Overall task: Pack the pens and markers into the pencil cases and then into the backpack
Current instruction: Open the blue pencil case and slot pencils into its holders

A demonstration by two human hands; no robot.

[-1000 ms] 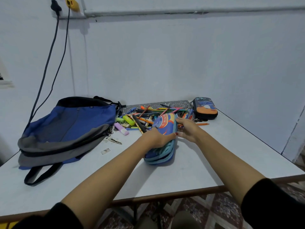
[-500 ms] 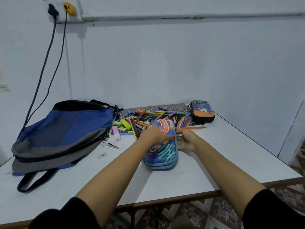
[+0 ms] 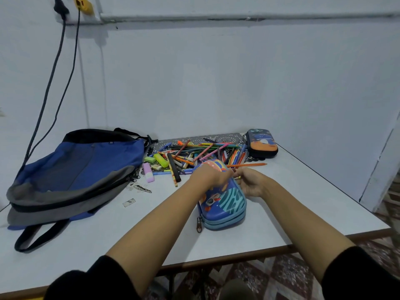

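Here the left hand (image 3: 211,176) curls over the blue pencil case (image 3: 225,202); right hand (image 3: 252,184) curled at its right edge, pinching what, can't tell. White table (image 3: 303,202) beneath; pens and markers (image 3: 201,152) heaped behind it, dark pencil case (image 3: 262,144) back-right, backpack (image 3: 86,165) left.

2 black sleeves (image 3: 91,280) — ending near the elbows — leave forearms (image 3: 151,234), left hand (image 3: 211,177) and right hand (image 3: 252,184) bare.
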